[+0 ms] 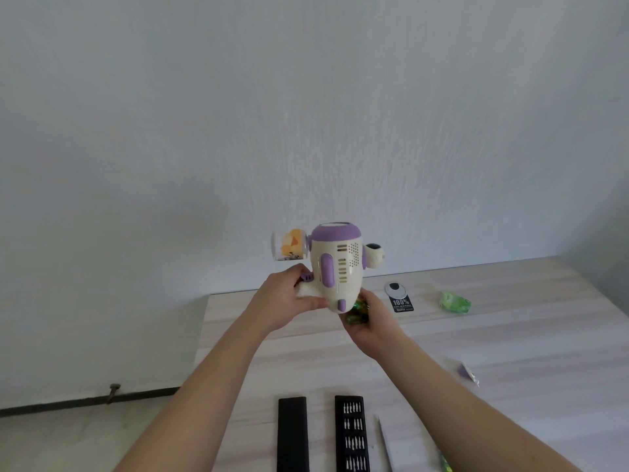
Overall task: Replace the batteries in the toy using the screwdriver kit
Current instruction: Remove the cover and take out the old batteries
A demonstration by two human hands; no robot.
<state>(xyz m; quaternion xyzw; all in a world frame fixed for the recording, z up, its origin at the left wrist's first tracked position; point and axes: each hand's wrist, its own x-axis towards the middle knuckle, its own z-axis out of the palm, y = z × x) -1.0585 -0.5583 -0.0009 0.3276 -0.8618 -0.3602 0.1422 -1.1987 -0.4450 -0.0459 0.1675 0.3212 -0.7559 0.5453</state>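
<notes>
A cream and purple toy with a small clear bottle on its left side is held up above the table. My left hand grips its handle from the left. Under the toy's bottom end, my right hand holds green batteries in its curled fingers. The screwdriver kit's bit tray lies open at the front of the table, its black cover beside it on the left. A slim silver screwdriver lies to the right of the tray.
On the pale wood table lie a black card with a round button cell pack, a crumpled green wrapper and a small purple and white piece. The table's left edge drops to the floor. A white wall stands behind.
</notes>
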